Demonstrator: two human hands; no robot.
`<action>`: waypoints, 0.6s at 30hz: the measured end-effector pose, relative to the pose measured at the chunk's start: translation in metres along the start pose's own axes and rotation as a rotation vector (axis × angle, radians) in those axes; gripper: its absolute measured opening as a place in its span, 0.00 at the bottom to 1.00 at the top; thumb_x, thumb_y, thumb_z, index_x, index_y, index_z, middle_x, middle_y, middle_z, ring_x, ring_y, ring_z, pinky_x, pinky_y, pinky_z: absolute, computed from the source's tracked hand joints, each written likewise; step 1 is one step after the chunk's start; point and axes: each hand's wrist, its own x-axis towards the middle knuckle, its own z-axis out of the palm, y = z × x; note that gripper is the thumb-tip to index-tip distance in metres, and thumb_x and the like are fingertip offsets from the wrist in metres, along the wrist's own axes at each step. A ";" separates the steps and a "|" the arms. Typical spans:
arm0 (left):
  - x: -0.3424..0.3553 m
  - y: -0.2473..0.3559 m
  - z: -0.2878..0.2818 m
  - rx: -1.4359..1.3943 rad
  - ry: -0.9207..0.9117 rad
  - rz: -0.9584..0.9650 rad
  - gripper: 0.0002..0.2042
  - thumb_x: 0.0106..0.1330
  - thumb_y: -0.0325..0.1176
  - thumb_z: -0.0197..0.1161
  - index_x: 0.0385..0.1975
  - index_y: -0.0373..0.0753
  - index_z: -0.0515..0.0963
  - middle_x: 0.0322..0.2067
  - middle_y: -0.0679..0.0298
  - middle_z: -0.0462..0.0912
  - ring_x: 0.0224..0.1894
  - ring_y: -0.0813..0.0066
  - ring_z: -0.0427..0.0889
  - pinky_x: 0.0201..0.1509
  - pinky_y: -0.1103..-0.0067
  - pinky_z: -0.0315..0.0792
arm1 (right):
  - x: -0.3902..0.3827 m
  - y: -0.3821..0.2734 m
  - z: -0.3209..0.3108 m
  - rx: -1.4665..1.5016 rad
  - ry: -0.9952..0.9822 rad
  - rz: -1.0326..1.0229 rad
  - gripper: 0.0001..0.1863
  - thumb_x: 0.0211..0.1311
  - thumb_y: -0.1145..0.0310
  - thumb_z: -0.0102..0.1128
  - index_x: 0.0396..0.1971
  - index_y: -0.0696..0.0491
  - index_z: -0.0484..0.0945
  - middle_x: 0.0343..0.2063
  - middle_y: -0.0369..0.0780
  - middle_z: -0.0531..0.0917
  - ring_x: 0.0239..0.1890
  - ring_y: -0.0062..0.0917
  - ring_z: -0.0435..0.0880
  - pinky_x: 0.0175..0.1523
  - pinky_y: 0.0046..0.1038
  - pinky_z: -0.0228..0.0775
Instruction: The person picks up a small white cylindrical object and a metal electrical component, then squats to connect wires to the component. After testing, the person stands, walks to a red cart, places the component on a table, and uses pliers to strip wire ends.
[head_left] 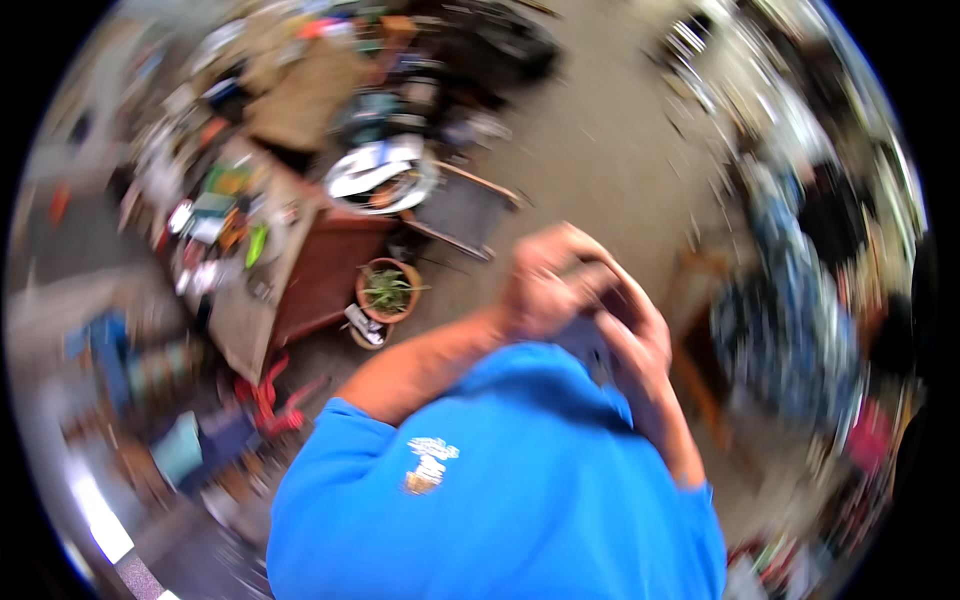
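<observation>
Both hands meet in front of my blue shirt, at about chest height. My left hand is closed, its fingers curled toward the other hand. Beside it my right hand has its fingers bent over and its thumb pointing in toward the left fingertips. A small dark patch shows between them, too blurred to tell whether it is an object or shadow. Dark cloth of my trousers appears just below the hands.
To the left stands a reddish-brown desk heaped with small items. Near it are a potted plant, a white round basin and a dark framed panel. A chair and piled blue cloth stand at right.
</observation>
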 end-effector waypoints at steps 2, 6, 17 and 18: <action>0.005 -0.011 0.007 -0.161 0.102 -0.136 0.04 0.56 0.25 0.64 0.29 0.35 0.78 0.28 0.61 0.80 0.33 0.74 0.79 0.38 0.79 0.72 | 0.021 -0.008 -0.009 0.084 -0.097 -0.016 0.30 0.57 0.68 0.58 0.59 0.60 0.62 0.54 0.43 0.71 0.55 0.29 0.72 0.57 0.31 0.64; -0.003 -0.015 -0.021 -0.034 0.306 -0.145 0.06 0.57 0.28 0.63 0.31 0.33 0.77 0.28 0.60 0.80 0.33 0.75 0.79 0.37 0.79 0.72 | 0.052 -0.008 -0.006 -0.025 -0.306 0.097 0.34 0.57 0.60 0.62 0.59 0.60 0.62 0.55 0.43 0.71 0.54 0.29 0.72 0.55 0.31 0.64; -0.074 -0.043 -0.100 -0.098 0.664 -0.206 0.06 0.62 0.29 0.59 0.33 0.34 0.78 0.31 0.63 0.80 0.36 0.79 0.78 0.40 0.81 0.72 | 0.095 0.039 0.085 -0.078 -0.521 0.275 0.33 0.59 0.63 0.59 0.61 0.59 0.59 0.55 0.45 0.71 0.53 0.31 0.73 0.53 0.30 0.67; -0.083 -0.049 -0.113 -0.089 0.686 -0.190 0.06 0.62 0.30 0.58 0.33 0.34 0.77 0.31 0.63 0.80 0.36 0.79 0.78 0.40 0.81 0.72 | 0.097 0.046 0.093 -0.101 -0.484 0.288 0.32 0.58 0.64 0.60 0.61 0.58 0.60 0.54 0.45 0.72 0.52 0.30 0.74 0.51 0.29 0.68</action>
